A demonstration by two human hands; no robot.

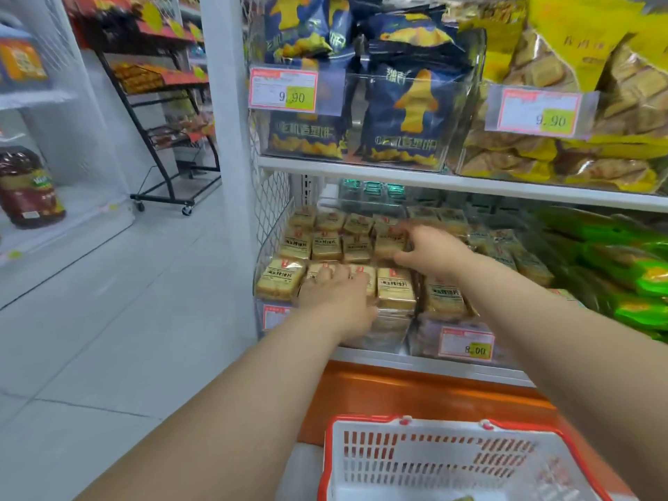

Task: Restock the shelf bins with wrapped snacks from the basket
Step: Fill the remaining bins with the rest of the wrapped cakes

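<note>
A clear shelf bin [267, 247] on the lower shelf holds rows of tan wrapped snack packs [280, 278]. My left hand [336, 301] lies flat on the packs in the front row, fingers stretched forward. My right hand [433, 253] reaches further back and grips a tan pack [388, 245] in the middle row, fingers curled round its right edge. Below, a white basket with red rim [448, 461] stands on the floor by the orange shelf base; its inside is mostly out of view.
Above, bins of dark blue snack bags [405, 113] and yellow bags [564, 66] carry price tags. Green packs [621, 262] fill the bin at the right. A black wheeled rack [162, 146] stands across the white tiled aisle at the left.
</note>
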